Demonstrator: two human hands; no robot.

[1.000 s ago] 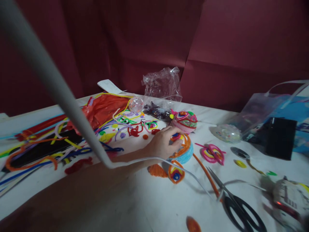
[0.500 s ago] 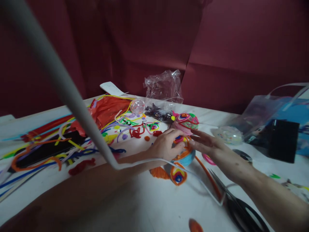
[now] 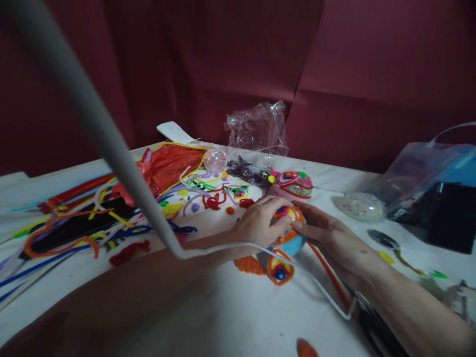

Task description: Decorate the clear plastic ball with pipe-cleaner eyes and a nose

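Observation:
A ball (image 3: 292, 246) wound with blue and orange pipe cleaners, with a colourful eye-like patch on top, sits between my two hands. My left hand (image 3: 262, 220) is closed over its left side, thumb pressed on the front. Round its right side curl the fingers of my right hand (image 3: 327, 235), the thumb tip touching the orange winding. Just below the ball lie an orange fan-shaped piece (image 3: 251, 265) and an orange-rimmed teardrop piece (image 3: 280, 267). Beneath my right forearm, black-handled scissors (image 3: 375, 329) are partly hidden beside an orange pipe cleaner (image 3: 330, 272).
A pink wound ball (image 3: 293, 186) stands behind my hands. Loose pipe cleaners (image 3: 74, 248) and a red plastic bag (image 3: 167, 166) spread across the left. To the right are a clear dome (image 3: 362, 206) and a black box (image 3: 451, 218). A pale rod (image 3: 92, 119) crosses the near left.
My right hand has closed in on the ball's right side, its thumb now against the winding; its fingers were straighter before. The view has shifted slightly, so the table things appear farther right.

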